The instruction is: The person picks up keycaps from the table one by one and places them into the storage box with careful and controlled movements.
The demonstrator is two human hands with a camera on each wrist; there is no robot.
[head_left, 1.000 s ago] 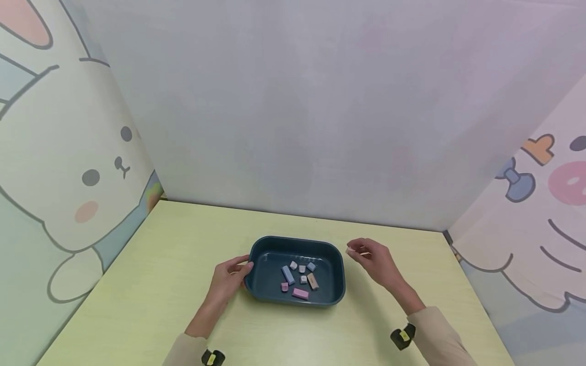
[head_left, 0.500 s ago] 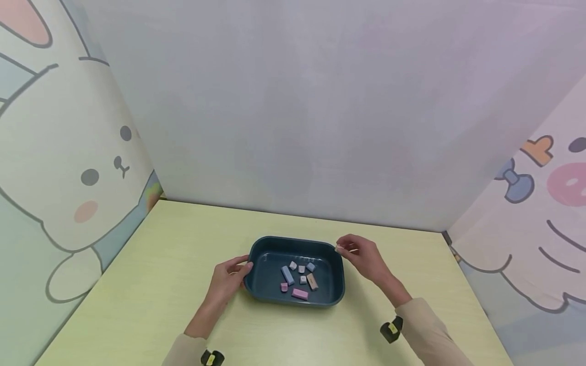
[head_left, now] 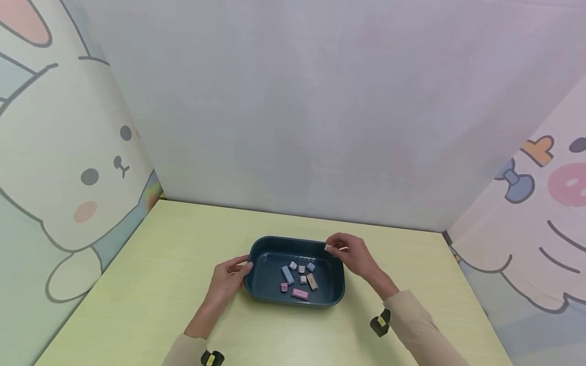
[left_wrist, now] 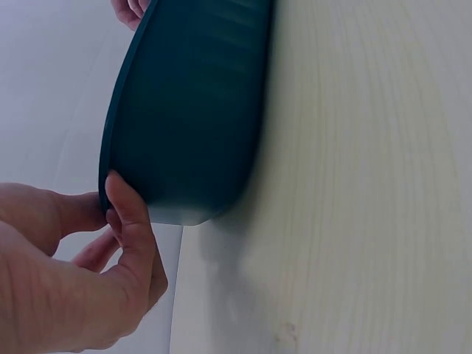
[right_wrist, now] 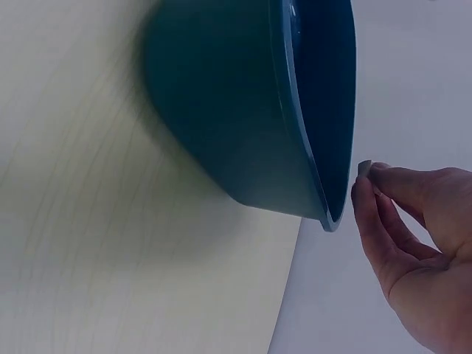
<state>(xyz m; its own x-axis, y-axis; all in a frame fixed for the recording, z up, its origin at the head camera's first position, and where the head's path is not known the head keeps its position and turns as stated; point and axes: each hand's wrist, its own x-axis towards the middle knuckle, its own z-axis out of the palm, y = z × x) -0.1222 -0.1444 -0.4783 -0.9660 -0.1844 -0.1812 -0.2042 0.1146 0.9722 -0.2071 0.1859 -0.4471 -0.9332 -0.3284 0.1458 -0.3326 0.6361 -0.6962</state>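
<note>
A dark teal rectangular tray (head_left: 265,290) stands on the table, with several small blocks lying in it. Among them are a long blue block (head_left: 287,275), a tan block (head_left: 312,281), a pink block (head_left: 299,294) and small pale cubes. My left hand (head_left: 225,282) grips the tray's left rim, thumb on one side and fingers on the other, as the left wrist view (left_wrist: 96,273) also shows. Over the tray's far right corner, my right hand (head_left: 354,254) pinches a small white block (right_wrist: 364,168) between thumb and fingertips. Its full shape is hidden by the fingers.
The pale yellow table (head_left: 183,244) reaches back to a plain light wall (head_left: 293,112). Cartoon-printed panels (head_left: 68,152) rise at both sides.
My right hand has moved left with the small white block, from beside the tray to above its far right corner. The left hand and the tray stay in place.
</note>
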